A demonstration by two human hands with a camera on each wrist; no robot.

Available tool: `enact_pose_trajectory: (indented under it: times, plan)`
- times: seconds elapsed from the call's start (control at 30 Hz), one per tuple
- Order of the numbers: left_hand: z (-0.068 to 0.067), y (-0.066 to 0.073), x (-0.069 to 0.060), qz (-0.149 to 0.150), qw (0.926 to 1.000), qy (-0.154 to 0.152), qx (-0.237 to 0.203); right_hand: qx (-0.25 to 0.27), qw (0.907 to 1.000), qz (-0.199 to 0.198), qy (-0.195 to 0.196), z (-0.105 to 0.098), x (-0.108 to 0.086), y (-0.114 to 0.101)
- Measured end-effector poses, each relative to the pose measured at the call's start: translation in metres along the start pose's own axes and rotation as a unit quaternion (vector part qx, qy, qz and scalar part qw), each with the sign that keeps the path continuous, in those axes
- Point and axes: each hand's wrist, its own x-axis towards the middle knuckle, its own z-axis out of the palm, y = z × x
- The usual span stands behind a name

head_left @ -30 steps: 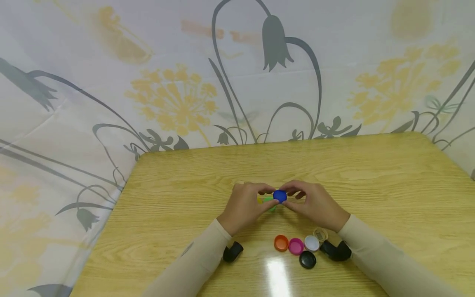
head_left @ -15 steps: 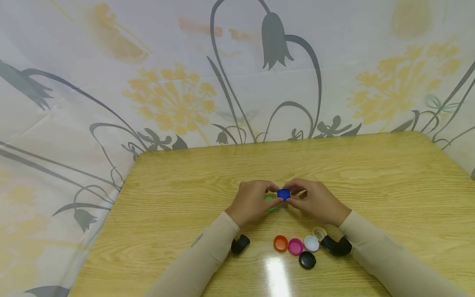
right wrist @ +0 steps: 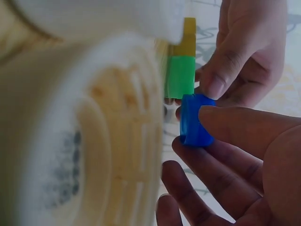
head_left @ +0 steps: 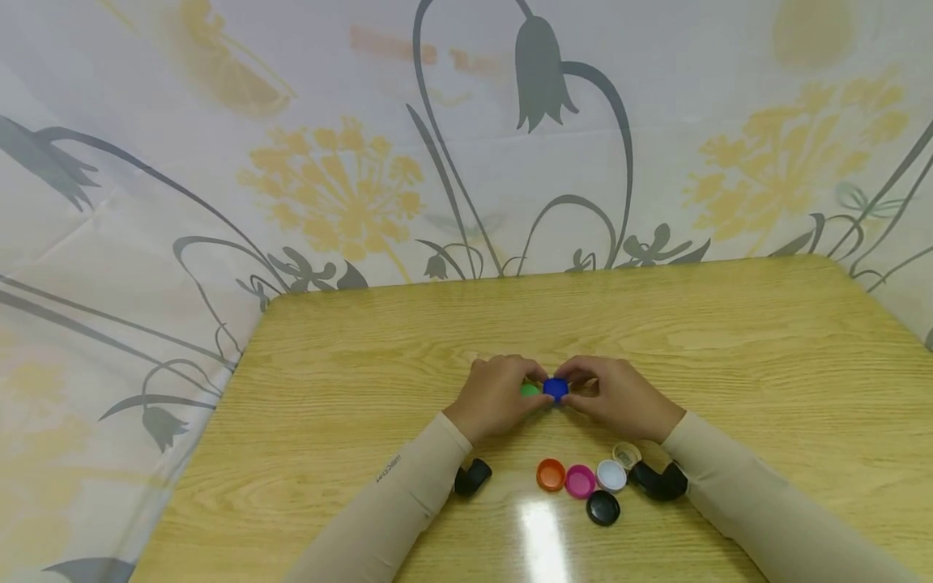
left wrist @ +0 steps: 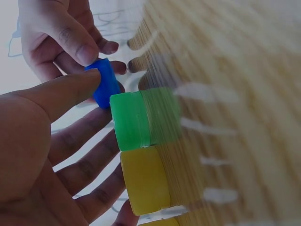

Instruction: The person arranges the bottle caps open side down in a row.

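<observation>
Head view: left fingers (head_left: 535, 402) face right fingers (head_left: 581, 403), both pinching a blue cap (head_left: 555, 389).

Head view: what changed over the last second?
The blue cap shifted slightly right and down in view; the left hand moved right, now hiding a yellow cap. No new grip or release: it and the right hand both pinch the blue cap. Orange cap, pink cap, white cap, black cap stayed put.

The head view looked forward and down at the worktop (head_left: 554, 324); close wrist views shared the blue cap (right wrist: 194, 125).
</observation>
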Motion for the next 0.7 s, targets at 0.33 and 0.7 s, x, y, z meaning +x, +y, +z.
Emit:
enact_pose_trajectory:
  times: [0.33,0.7]
  plan:
    - [0.0015,-0.0004,-0.0002,0.002,0.9999,-0.009,0.012,0.013,0.9998,0.008,-0.01,0.001,0.0002,-0.0012]
    - [0.0032,-0.0002,-0.0016,0.006,0.9997,-0.011,0.021,0.003,0.9999,0.016,-0.005,0.0018,-0.0004,-0.0037]
